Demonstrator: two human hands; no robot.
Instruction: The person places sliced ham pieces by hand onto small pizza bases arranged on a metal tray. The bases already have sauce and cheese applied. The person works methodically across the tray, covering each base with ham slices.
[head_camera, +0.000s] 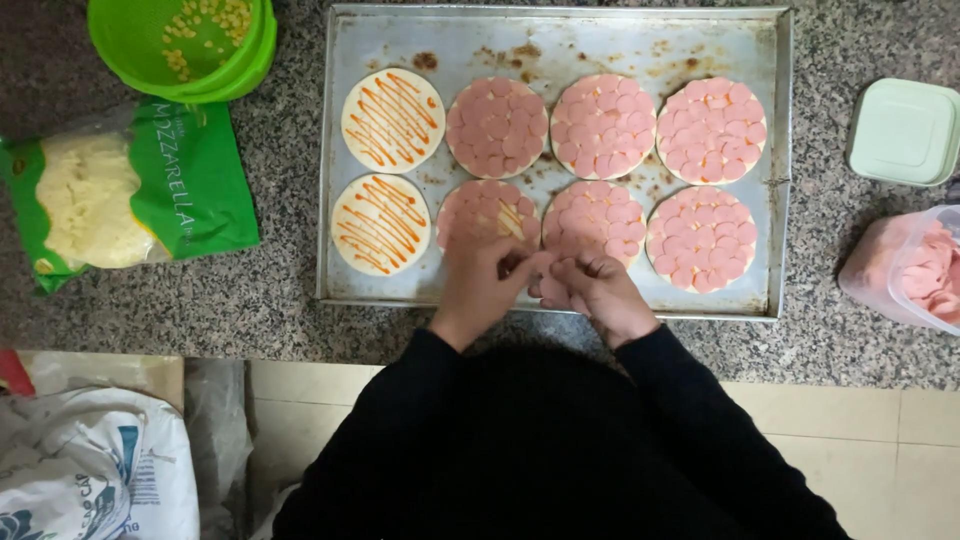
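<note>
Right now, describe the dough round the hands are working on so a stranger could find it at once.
Start at the metal baking tray on the speckled counter; it holds eight dough rounds in two rows. Go to the near row, second from the left, just above the left hand. That half-covered round is only partly laid with pink sausage slices, orange sauce stripes showing on its right, unlike the bare sauced ones and the fully covered ones.

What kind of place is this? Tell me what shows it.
Most likely a home kitchen. A worn metal baking tray of small dough rounds topped with pink sausage slices sits on a speckled stone counter, beside a bag of shredded cheese and a green bowl of corn.
</note>
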